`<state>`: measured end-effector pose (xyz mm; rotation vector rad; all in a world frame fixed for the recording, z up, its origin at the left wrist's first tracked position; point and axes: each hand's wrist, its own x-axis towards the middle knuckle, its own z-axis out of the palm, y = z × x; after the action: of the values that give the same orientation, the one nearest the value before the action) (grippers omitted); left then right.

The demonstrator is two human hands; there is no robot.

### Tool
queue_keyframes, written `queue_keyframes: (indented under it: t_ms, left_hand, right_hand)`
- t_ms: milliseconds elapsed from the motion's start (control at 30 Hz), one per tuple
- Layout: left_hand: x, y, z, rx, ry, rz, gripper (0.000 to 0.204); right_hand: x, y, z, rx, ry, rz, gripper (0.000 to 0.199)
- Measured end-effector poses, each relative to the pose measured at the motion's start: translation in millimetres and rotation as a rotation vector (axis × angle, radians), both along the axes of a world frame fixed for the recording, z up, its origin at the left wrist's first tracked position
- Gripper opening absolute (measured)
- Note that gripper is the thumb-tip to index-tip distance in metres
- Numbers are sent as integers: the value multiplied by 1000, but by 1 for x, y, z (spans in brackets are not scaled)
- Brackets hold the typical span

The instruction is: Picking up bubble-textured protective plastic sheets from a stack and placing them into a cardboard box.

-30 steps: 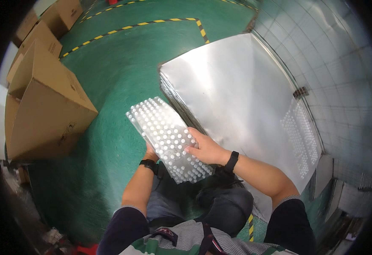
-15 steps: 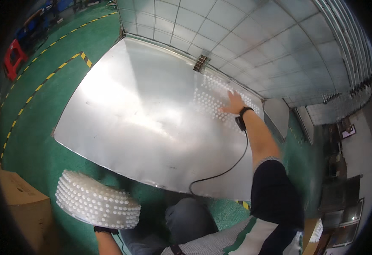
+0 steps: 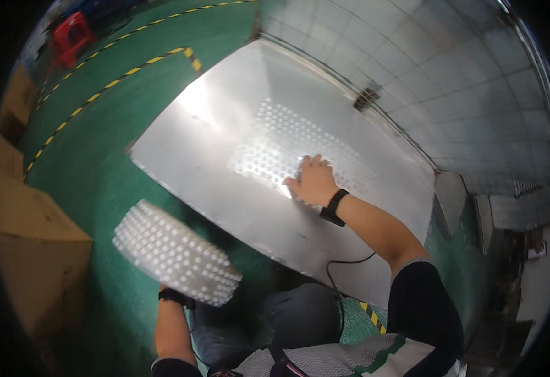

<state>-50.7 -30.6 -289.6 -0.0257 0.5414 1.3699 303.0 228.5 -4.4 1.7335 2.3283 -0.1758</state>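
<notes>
Spreading wide, the right hand (image 3: 316, 180) touches a clear, studded sheet (image 3: 278, 147) on a metal panel (image 3: 190, 147); the left hand (image 3: 164, 288), grip hidden, supports a bumpy stack (image 3: 176, 252).

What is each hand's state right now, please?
Left hand: holding up a curved, translucent, white-dotted bundle; grip hidden, closure unclear.
Right hand: open, on a flat, translucent, white-dotted sheet.

A sheet (image 3: 282, 143) lies on the surface (image 3: 190, 166), a panel (image 3: 426, 81) behind it at right; left are a stack (image 3: 177, 254), then boxes (image 3: 42, 267).
</notes>
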Motion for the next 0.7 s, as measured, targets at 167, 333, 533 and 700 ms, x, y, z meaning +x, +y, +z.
queue_keyframes:
  t_ms: [167, 333, 533, 700]
  left_hand:
    - [4, 19, 40, -7, 78, 138, 61]
    - [-12, 11, 62, -28, 127, 291, 61]
    - [6, 14, 106, -52, 92, 377, 58]
    - [7, 16, 122, -46, 119, 384, 57]
  right_hand:
    - [-131, -12, 18, -124, 41, 47, 87]
    - [-155, -82, 27, -50, 80, 352, 96]
    - [-139, -145, 49, -199, 14, 522, 80]
    - [-170, -154, 37, -13, 16, 600, 60]
